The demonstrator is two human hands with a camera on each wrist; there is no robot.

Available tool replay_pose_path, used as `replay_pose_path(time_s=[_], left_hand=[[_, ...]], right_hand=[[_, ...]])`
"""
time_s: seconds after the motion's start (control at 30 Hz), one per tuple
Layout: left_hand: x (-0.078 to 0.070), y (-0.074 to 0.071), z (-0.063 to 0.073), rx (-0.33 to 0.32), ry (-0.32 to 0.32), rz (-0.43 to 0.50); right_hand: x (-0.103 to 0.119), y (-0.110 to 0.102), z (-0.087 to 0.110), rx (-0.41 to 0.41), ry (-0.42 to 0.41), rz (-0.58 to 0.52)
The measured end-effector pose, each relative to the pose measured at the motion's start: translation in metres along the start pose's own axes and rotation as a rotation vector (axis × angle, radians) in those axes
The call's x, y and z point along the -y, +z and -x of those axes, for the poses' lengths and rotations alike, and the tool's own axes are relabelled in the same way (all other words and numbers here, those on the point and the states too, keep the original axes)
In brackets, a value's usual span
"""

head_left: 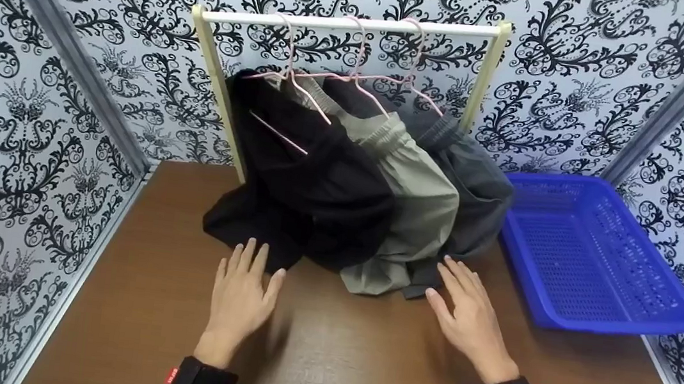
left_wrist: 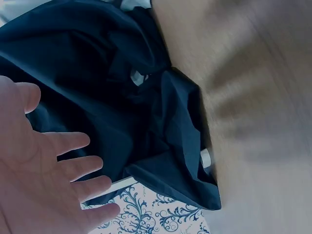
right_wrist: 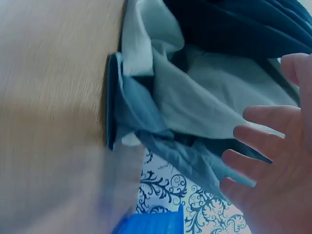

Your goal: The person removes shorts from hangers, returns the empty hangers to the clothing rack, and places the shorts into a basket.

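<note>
Three elastic-waisted garments that look like trousers hang from pink hangers (head_left: 358,58) on a small rack. Leftmost are the black trousers (head_left: 335,197), then the khaki trousers (head_left: 422,195), then the dark grey trousers (head_left: 478,182). Their lower ends lie bunched on the table. My left hand (head_left: 241,303), fingers straight, is held just in front of the black pair and holds nothing. With fingers spread, my right hand (head_left: 470,319) is likewise bare, close to the hems of the khaki and grey pairs. The left wrist view shows the left palm beside the black cloth (left_wrist: 97,102).
The rack's white rail (head_left: 348,25) spans two pale wooden posts at the back. A blue perforated basket (head_left: 617,323) stands at the right. Patterned walls (head_left: 35,118) enclose the brown table (head_left: 329,358) on the left, back and right.
</note>
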State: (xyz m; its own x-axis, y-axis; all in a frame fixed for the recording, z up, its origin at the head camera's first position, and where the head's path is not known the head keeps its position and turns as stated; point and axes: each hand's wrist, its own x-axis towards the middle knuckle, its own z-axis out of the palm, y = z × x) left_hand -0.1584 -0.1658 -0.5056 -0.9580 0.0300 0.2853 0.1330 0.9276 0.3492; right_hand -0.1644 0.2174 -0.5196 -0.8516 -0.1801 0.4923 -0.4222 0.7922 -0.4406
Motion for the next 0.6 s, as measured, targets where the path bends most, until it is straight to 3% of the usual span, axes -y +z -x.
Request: replay_pose_path(time_s=[0.23, 0.6], left_hand=[[-0.007, -0.004, -0.003, 0.030, -0.036, 0.158], [-0.024, -0.011, -0.013, 0.065, -0.086, 0.385]], right_hand=[[0.013, 0.006, 0.002, -0.095, -0.025, -0.106], [0.034, 0.011, -0.007, -0.136, 0.001, -0.226]])
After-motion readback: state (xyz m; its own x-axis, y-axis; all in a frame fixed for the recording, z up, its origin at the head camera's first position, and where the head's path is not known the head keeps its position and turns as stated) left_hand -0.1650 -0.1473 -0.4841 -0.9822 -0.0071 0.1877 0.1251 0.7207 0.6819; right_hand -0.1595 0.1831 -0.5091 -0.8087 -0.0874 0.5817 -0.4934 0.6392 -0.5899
